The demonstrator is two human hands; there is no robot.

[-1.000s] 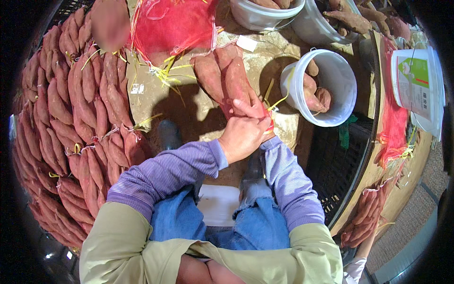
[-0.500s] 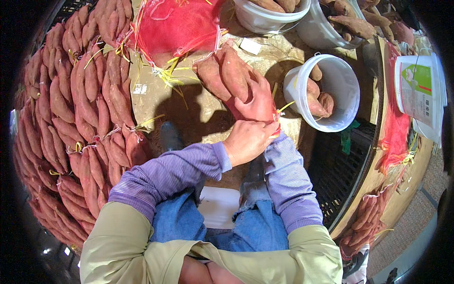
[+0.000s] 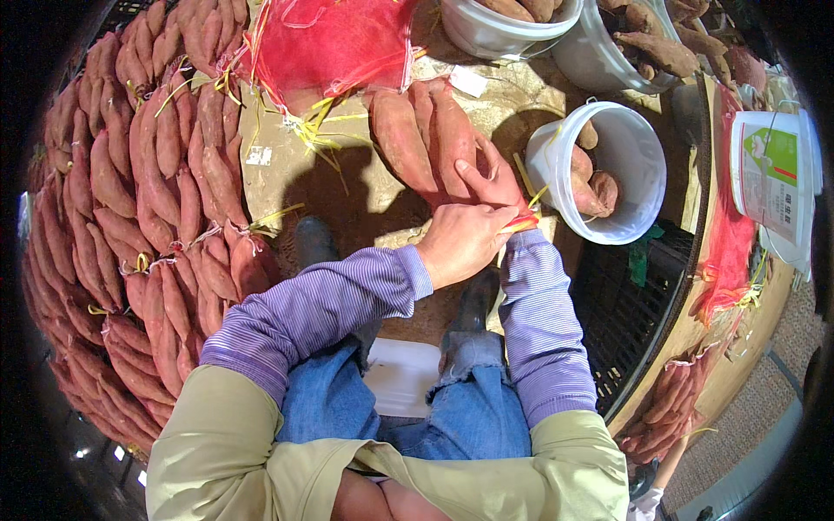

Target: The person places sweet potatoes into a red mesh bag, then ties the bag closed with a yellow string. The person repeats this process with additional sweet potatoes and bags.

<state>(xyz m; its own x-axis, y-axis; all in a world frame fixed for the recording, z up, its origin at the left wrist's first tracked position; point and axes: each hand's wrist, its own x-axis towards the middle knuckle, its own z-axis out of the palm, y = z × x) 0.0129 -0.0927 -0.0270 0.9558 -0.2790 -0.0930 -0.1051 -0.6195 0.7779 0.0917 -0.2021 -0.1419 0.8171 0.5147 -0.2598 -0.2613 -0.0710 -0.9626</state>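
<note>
A red mesh bag with sweet potatoes in it lies on the board before me, its mouth toward me. Inside the mesh is my right hand, its thumb and fingers round the near end of the rightmost sweet potato. My left hand is closed on the bag's mouth at my right wrist, where a yellow and red edge shows. Beyond lie flat red mesh bags with yellow ties.
Filled mesh bags are stacked at left. A white bucket holding several sweet potatoes stands at right, with two fuller tubs behind. Beside my right arm is a black crate. Another person's forearm shows at lower right.
Both hands and the bag have shifted slightly to the right. The sweet potatoes inside lie more spread out, with one showing between two others. The forearm at lower right has come into view.
</note>
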